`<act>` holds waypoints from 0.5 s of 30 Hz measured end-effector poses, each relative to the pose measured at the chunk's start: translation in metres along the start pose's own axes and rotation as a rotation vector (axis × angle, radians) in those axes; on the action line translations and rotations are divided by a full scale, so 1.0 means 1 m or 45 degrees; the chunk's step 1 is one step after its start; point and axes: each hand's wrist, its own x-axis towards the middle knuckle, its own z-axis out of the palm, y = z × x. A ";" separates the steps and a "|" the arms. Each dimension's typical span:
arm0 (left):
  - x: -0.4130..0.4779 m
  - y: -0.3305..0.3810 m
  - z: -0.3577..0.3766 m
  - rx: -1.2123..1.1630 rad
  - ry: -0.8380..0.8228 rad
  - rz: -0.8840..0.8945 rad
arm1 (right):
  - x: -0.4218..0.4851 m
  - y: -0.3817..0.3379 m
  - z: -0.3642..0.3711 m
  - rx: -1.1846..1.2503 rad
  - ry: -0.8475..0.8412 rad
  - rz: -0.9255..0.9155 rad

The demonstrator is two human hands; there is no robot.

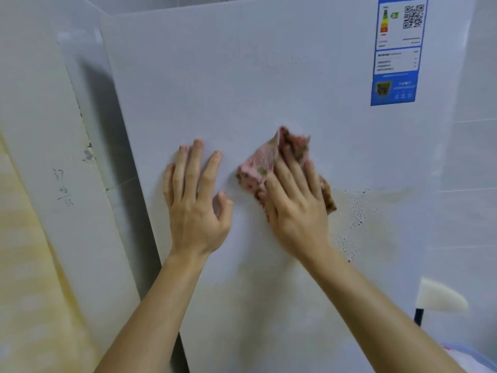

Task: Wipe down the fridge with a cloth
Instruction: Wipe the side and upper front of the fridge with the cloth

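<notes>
The white fridge door [242, 76] fills most of the head view. My right hand [293, 205] presses a crumpled pink patterned cloth [263, 162] flat against the door at mid height, fingers spread over it. My left hand [196, 200] rests flat on the door just left of the cloth, fingers apart and holding nothing. A patch of brownish stain with dark specks [355, 219] lies on the door right of the cloth.
A blue energy label [398, 52] is stuck at the door's upper right. A white wall with pencil marks [63, 187] and a yellowish panel [24, 265] stand to the left. A white foam piece [438, 297] juts out at the lower right.
</notes>
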 end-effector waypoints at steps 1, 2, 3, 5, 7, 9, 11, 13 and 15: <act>0.000 0.003 0.002 -0.005 -0.007 0.002 | -0.018 0.000 -0.003 0.005 -0.044 -0.008; 0.000 0.007 0.004 -0.006 -0.013 0.005 | -0.035 0.000 -0.006 0.011 -0.092 -0.016; 0.000 0.010 0.006 -0.003 -0.015 0.006 | -0.050 0.001 -0.009 0.021 -0.134 -0.031; 0.000 0.015 0.009 0.003 -0.009 0.004 | -0.067 0.005 -0.014 0.049 -0.182 -0.080; 0.002 0.019 0.010 0.006 0.000 0.010 | -0.068 0.010 -0.017 0.070 -0.191 -0.131; 0.005 0.023 0.011 0.002 -0.007 0.025 | -0.059 0.016 -0.019 0.071 -0.202 -0.165; 0.006 0.028 0.013 -0.001 -0.007 0.031 | -0.040 0.027 -0.018 0.072 -0.176 -0.178; 0.008 0.034 0.016 -0.016 -0.008 0.027 | -0.009 0.041 -0.017 0.069 -0.081 -0.137; 0.009 0.040 0.020 -0.024 0.003 0.006 | 0.031 0.055 -0.016 0.041 0.023 -0.052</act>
